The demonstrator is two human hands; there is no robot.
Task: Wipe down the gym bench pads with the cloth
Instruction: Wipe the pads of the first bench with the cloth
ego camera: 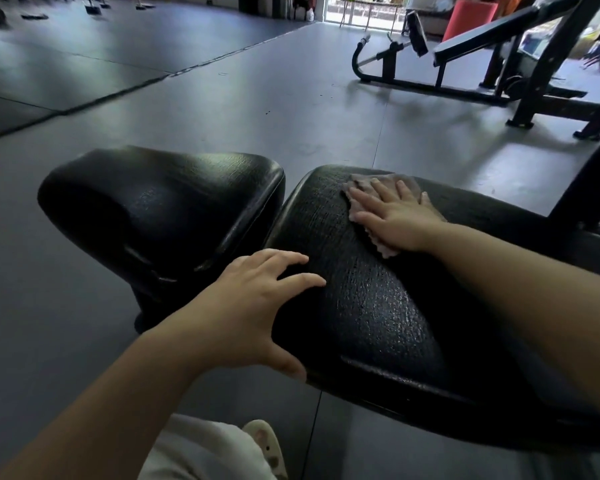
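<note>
Two black bench pads fill the middle of the head view. The long cracked pad (378, 299) runs from the lower right toward the centre. A smaller seat pad (160, 209) sits to its left, with a narrow gap between them. A pinkish cloth (364, 183) lies flat on the far end of the long pad. My right hand (392, 216) presses on it with straight, spread fingers. My left hand (253, 306) rests on the near left edge of the long pad, fingers on top and thumb down the side.
Grey rubber floor (222, 109) surrounds the bench. Another black bench frame (499, 64) stands at the back right, with a red pad (468, 19) behind it. A black upright post (589, 181) rises at the right of my bench. My foot in a light sandal (267, 445) shows below.
</note>
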